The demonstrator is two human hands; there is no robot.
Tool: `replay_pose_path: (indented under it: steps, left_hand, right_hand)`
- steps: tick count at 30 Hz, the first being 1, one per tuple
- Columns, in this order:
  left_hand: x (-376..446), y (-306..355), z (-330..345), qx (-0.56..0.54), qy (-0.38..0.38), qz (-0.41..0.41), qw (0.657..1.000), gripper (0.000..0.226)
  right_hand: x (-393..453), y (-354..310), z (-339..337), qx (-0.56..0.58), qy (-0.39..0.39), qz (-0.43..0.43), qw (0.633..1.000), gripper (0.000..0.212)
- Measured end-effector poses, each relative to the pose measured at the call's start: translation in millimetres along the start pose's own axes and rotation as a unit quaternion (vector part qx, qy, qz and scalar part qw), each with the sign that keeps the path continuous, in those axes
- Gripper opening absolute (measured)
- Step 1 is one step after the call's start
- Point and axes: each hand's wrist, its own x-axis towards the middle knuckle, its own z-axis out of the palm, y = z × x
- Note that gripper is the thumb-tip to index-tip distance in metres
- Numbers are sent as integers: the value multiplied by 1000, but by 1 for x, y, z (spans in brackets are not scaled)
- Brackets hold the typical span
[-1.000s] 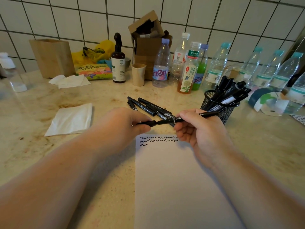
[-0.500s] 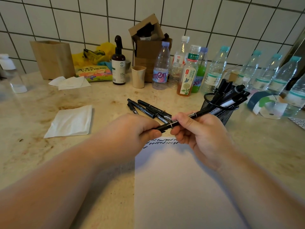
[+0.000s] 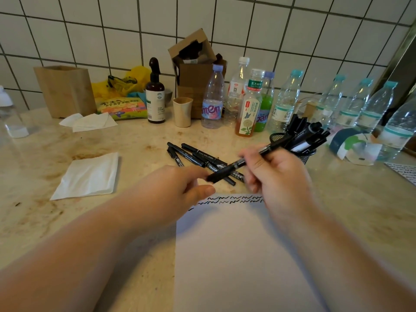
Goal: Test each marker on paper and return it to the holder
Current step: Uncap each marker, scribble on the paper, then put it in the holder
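The marker point(image 3: 243, 162) sits in my right hand point(image 3: 279, 176), whose fingers point(image 3: 258, 164) are curled round the middle of its barrel, so it slants up and away toward the mesh holder point(image 3: 275, 138). Its near end pokes out toward my left hand point(image 3: 175, 190). The left fingers point(image 3: 201, 190) look loosely bent just below and beside that tip; I cannot tell whether they touch it, as the frame is blurred there, but they grasp nothing that I can make out.

Directly under both hands lies the paper point(image 3: 236, 255) on the counter point(image 3: 360, 199), with rows of black squiggles point(image 3: 234, 199) along its far edge, just below my right fingers. Beyond my left fingers a loose heap of markers point(image 3: 198, 156) lies flat on the counter. The holder stands past my right fingers, packed with black markers leaning outward.

Well off from my left fingers, on the outer side, rests a folded white napkin point(image 3: 90, 176). A row of plastic bottles point(image 3: 286, 102) lines the tiled wall behind everything.
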Motion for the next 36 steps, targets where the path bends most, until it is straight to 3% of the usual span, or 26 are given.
replay_pose_path:
  steps: [4,11,14,16,20,24,28,30,32,34,36]
  left_hand:
    - [1,-12,3,55,28,-51,997,17]
    - [3,-20,10,103,18,-80,991,19]
    - [2,-19,10,102,17,-80,991,19]
    - [2,-19,9,102,18,-83,991,19]
    - [2,-18,9,96,17,-87,991,19]
    - [2,-17,8,91,13,-89,992,19]
    - [1,-14,7,93,15,-92,991,19]
    - [1,-14,7,93,14,-90,991,19]
    - [1,-13,6,95,10,-89,991,19]
    - [2,-13,7,93,6,-89,992,20]
    - [2,-12,7,92,2,-90,992,21]
  right_hand:
    - [13,-17,-29,-42,174,-82,980,23]
    - [33,-17,-69,-202,291,-71,932,37]
    - [35,-14,-69,-285,265,-36,920,36]
    - [36,-15,-65,-312,244,-25,918,25]
    - [31,-18,-59,-203,253,-67,943,13]
    - [28,-20,-59,-210,276,-99,933,5]
    - [27,-16,-56,-249,232,-47,939,24]
    - [23,-20,-55,-234,239,-75,939,35]
    - [18,-27,-48,-232,234,-118,937,22]
    - [18,-30,-38,-303,157,-100,935,5]
    - [20,-24,-25,-400,16,-21,916,9]
